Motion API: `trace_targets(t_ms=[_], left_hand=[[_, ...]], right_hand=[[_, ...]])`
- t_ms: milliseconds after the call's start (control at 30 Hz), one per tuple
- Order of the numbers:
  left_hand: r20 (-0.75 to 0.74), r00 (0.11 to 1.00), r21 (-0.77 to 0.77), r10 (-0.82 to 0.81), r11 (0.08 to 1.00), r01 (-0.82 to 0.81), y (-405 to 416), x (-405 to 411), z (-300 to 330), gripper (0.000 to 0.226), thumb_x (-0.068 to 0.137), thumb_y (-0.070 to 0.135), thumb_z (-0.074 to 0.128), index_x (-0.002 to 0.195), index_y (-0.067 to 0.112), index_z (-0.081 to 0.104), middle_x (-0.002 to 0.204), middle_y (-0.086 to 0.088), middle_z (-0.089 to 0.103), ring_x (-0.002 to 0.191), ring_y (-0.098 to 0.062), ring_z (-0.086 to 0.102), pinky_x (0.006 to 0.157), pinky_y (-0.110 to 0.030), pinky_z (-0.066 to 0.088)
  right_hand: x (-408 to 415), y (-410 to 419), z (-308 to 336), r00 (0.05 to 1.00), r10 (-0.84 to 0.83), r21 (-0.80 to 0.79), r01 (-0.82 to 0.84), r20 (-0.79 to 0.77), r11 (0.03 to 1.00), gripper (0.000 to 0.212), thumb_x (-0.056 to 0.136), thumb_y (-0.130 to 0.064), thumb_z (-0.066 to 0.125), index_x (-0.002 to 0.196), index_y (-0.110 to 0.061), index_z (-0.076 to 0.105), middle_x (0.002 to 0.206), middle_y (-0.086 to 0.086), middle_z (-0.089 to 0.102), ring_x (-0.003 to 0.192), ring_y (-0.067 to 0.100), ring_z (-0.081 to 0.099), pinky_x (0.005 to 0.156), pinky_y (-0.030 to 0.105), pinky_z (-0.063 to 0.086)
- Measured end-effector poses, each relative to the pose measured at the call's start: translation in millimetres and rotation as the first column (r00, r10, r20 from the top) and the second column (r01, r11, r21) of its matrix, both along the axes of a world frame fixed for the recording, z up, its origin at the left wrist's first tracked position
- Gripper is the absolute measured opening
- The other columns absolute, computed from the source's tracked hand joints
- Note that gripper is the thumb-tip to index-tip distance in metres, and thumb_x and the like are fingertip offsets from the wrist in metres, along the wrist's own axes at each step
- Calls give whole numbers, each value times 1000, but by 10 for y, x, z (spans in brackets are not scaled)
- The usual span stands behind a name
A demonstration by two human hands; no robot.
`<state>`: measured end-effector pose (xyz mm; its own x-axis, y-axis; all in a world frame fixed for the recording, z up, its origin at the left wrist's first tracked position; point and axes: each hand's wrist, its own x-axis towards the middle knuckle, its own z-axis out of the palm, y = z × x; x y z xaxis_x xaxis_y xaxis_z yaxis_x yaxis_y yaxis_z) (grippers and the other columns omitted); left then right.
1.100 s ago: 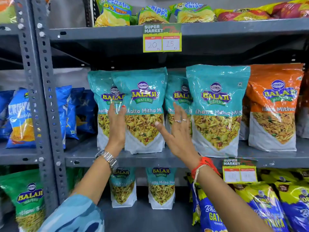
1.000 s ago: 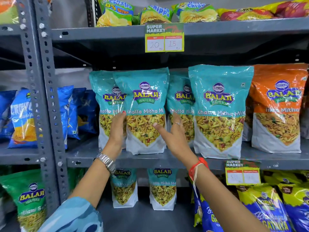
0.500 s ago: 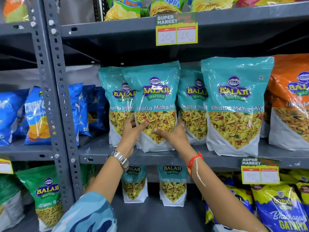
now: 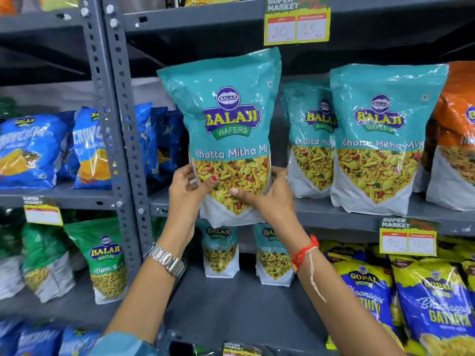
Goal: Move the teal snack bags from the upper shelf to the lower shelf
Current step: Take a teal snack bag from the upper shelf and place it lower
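Teal bags (image 4: 226, 129) — 1 held, 2 upper shelf (image 4: 359, 214), 2 lower shelf (image 4: 231, 304).

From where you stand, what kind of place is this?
Most likely a supermarket snack aisle. Metal shelves carry rows of packaged snacks, and price tags printed "SUPER MARKET" hang on the shelf edges. Both hands hold a teal bag in front of the shelf.
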<state>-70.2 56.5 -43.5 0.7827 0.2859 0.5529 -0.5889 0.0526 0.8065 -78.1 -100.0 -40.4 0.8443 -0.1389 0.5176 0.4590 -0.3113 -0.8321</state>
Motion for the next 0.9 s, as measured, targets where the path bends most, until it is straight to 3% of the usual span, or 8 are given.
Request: trace_targets(t_ms=[133,267,400,533,667,900], left_hand=[[44,997,-26,-58,998,59,140,-297,-195,49,67,16,70,111,19,50,106,2,61,94,-7,61,75,-18,51],[47,995,-43,-94,995,96,239,-503,-530,49,62,17,69,107,24,51,105,2,62,89,0,63,74,-15,51],[-25,995,-31,-96,995,95,359,-538,-1039,52,61,4,71,105,24,52,106,2,61,90,0,63,76,-16,52],[-154,982,10,-110,994,113,478,-471,-1592,52,60,5,75,101,26,53,104,-1,61,89,-4,63,77,-19,53],[-261,960,39,-98,993,111,492,-273,-2045,49,67,-14,67,97,22,52,99,-3,61,83,2,63,75,-16,52],[-429,902,115,-57,986,117,711,287,-2645,49,68,-16,66,94,23,51,95,0,61,79,8,63,74,-14,52]], right_hand=[[-230,83,-144,1000,2,-34,-1,24,999,88,50,-40,88,118,-16,38,111,-4,52,111,19,56,94,39,47],[-346,109,-413,999,45,-68,-44,25,997,94,45,-41,90,120,-22,38,114,-9,52,102,9,51,88,32,45],[-319,202,-960,999,43,-64,-44,-14,997,95,32,-41,92,115,-26,47,116,-5,59,109,17,58,90,35,50],[-221,274,-1595,998,22,-51,-26,-65,998,81,31,-36,94,102,-20,57,101,-13,56,102,13,57,81,11,46],[9,337,-2143,980,-21,-42,13,-197,999,92,28,-57,89,109,-26,56,112,7,65,108,19,62,88,40,55],[475,579,-2800,932,-52,-31,44,-358,999,96,25,-55,92,109,-29,54,112,12,61,109,23,61,89,47,54]])
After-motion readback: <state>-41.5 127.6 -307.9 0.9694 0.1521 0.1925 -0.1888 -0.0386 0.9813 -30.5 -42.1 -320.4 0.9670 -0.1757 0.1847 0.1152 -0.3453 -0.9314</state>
